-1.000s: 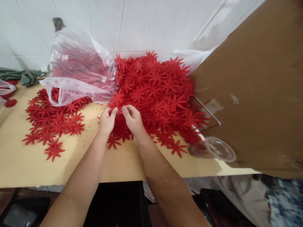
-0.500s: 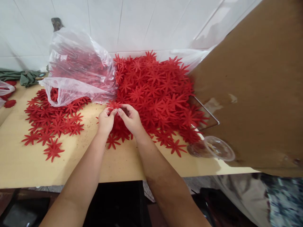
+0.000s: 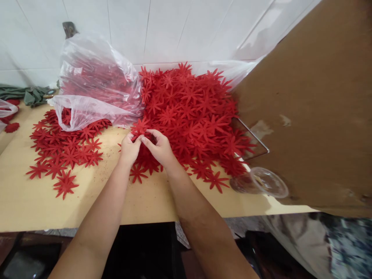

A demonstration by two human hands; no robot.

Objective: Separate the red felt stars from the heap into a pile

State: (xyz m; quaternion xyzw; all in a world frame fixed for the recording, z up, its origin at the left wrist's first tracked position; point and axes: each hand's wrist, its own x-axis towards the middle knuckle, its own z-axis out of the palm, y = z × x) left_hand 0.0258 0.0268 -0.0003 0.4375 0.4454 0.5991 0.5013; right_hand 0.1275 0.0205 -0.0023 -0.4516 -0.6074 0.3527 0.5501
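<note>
Between my two hands, a red flower cutout (image 3: 140,126) with narrow pointed petals is held above the table. My left hand (image 3: 130,148) pinches it from the left side, with thumb and fingers closed. From the right, my right hand (image 3: 159,146) grips its edge, thumb tip close to the left thumb. The lower part of the cutout is hidden by the fingers. Right behind and beside my hands rises a large heap of red flower cutouts (image 3: 188,112). A smaller pile of the same cutouts (image 3: 66,147) lies to the left.
A clear plastic bag (image 3: 99,77) full of red cutouts leans against the white tiled wall (image 3: 174,31). On the right stand a brown board (image 3: 314,108), a bent metal rod (image 3: 258,141) and a clear plastic cup (image 3: 270,183). Green cloth (image 3: 36,95) lies far left on the table (image 3: 95,201).
The held cutout has tipped up, so more of its petals show above my fingers. My right hand has shifted slightly down, and its thumb has moved a little.
</note>
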